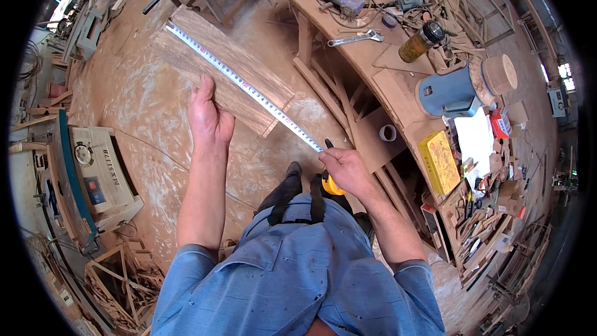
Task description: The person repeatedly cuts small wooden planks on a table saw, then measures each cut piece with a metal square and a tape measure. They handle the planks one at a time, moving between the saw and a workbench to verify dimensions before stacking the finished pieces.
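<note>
My left hand [209, 115] is closed on the near left edge of a brown wooden board [242, 68], its thumb along the edge. The board is held out in front of me, slanting from upper left to lower right. Across its face lies a white tape measure blade [219, 65], stretched from the far end past the near end. In my right hand [346, 168] is the tape measure, with its yellow case [331, 185] showing below the fingers. The hand also covers part of the blade where it reaches the case.
To the right, a cluttered workbench [388, 96] carries an adjustable wrench [356, 38], a dark-lidded bottle [421, 42], a blue jug-like container [444, 94] and a yellow box [439, 162]. A beige and green machine [99, 171] stands at the left. Scrap wood [115, 280] lies lower left.
</note>
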A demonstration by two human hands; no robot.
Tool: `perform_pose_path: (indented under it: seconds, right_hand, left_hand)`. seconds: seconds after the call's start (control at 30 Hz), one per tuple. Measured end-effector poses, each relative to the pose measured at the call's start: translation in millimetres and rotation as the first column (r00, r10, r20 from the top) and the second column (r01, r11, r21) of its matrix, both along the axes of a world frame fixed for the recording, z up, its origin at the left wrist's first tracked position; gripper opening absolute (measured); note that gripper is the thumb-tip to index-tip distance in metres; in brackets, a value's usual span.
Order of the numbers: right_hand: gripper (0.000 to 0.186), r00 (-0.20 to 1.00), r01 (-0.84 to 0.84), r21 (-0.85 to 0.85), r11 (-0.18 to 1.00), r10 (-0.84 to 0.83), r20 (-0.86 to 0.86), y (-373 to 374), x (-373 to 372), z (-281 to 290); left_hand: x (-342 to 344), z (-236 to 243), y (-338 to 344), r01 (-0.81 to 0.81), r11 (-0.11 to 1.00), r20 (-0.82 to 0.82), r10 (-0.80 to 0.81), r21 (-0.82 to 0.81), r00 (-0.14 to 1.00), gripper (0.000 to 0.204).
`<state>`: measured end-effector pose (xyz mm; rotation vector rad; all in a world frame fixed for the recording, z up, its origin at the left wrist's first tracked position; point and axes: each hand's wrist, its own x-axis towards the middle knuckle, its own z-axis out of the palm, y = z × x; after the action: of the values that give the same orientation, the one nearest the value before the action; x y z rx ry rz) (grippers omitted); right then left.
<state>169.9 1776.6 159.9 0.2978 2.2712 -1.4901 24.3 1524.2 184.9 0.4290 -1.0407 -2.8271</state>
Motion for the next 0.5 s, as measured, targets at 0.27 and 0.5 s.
perform_pose_path:
  seconds: [0.27, 0.5]
  right_hand:
    - [0.025, 0.999, -0.025, 0.051, 0.998, 0.026, -0.023, 0.7, -1.9, 0.4]
    - [0.024, 0.999, -0.016, 0.057, 0.998, 0.019, -0.050, 1.6, 0.0, 4.6]
  left_hand:
    - [-2.3, -3.6, -1.8, 0.000, 1.000, -0.005, 0.000, -0.004, 1.000, 0.032]
    - [-2.3, -6.6, -1.4, -0.014, 1.000, 0.007, 0.015, -0.021, 1.000, 0.032]
